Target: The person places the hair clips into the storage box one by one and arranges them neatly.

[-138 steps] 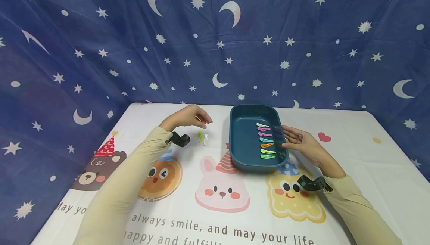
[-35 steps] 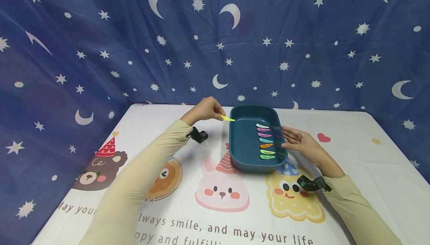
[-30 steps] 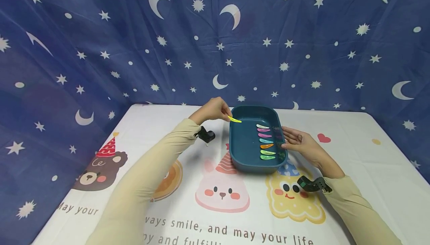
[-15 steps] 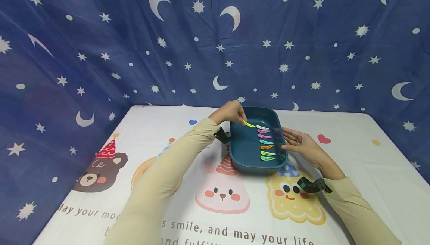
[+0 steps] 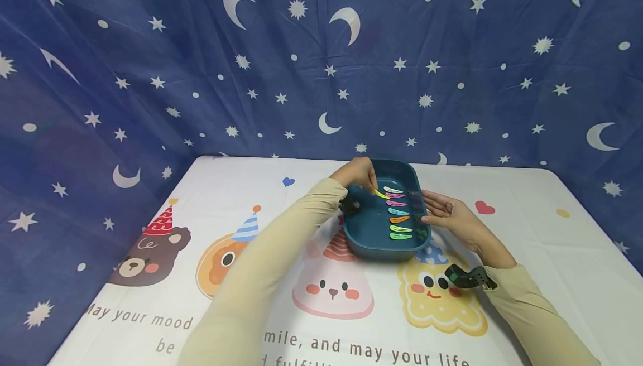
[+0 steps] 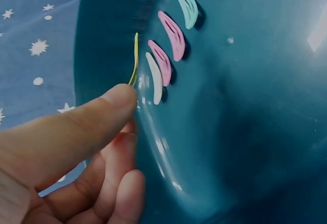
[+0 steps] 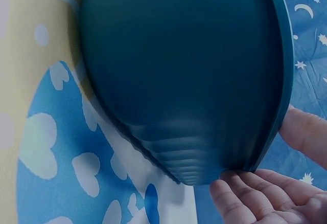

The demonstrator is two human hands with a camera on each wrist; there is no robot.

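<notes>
My left hand point(image 5: 359, 174) is inside the dark teal bin point(image 5: 366, 229), near its far end. Its thumb and finger pinch a yellow snap hair clip point(image 6: 135, 60), which points toward the row of clips. That row lies along the bin's right side: a white clip point(image 6: 155, 78), two pink clips point(image 6: 172, 36), a light blue clip point(image 5: 398, 211), an orange clip point(image 5: 399, 220) and two green clips point(image 5: 401, 236). Against the bin's right outer wall rests my right hand point(image 5: 454, 218), fingers mostly straight, its thumb at the rim in the right wrist view.
The bin stands on a white tablecloth point(image 5: 542, 243) printed with cartoon animals and words. Behind the table hangs a blue curtain point(image 5: 281, 64) with moons and stars. My left sleeve point(image 5: 261, 271) crosses the cloth and covers part of it.
My left hand picked up the yellow clip from the cloth and carried it right, into the bin. A white clip seen on the cloth earlier is now hidden. The right hand stayed put.
</notes>
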